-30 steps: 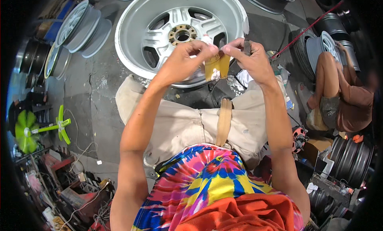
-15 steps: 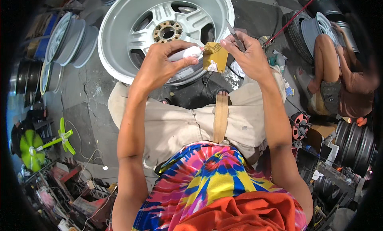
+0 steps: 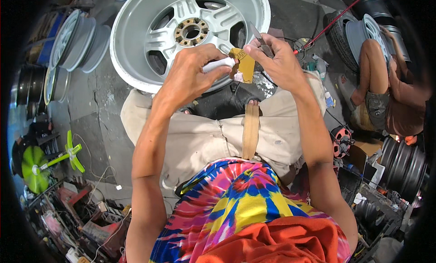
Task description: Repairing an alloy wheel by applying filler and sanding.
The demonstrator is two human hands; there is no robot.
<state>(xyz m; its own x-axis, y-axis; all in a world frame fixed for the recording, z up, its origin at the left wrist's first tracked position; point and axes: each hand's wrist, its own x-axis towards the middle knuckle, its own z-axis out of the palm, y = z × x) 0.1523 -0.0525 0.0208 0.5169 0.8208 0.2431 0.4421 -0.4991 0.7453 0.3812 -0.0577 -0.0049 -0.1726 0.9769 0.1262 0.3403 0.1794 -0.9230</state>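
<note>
Between the fingers and thumb of my left hand [image 3: 188, 71] is a white squeeze tube [image 3: 220, 64], its nozzle at the left edge of a small yellow card-like piece [image 3: 246, 68]. A dab of whitish paste [image 3: 238, 75] shows low on that piece. My right hand [image 3: 282, 62] pinches the piece by its upper right side and also grips a thin metal blade [image 3: 256, 33] that points up and left. Beyond both hands lies a large silver alloy wheel [image 3: 129, 72], face up on the floor, with a worn brownish hub ring.
More wheels [image 3: 68, 40] stand at the left. A green-bladed fan [image 3: 35, 170] and cluttered tools [image 3: 86, 217] lie lower left. Another person [image 3: 379, 76] sits at the right by a wheel and tyre [image 3: 338, 40]. A red hose [image 3: 334, 24] runs across the upper right.
My left hand has turned and its tube now reaches slightly further right, against the yellow piece. My right hand has shifted a little left with the blade.
</note>
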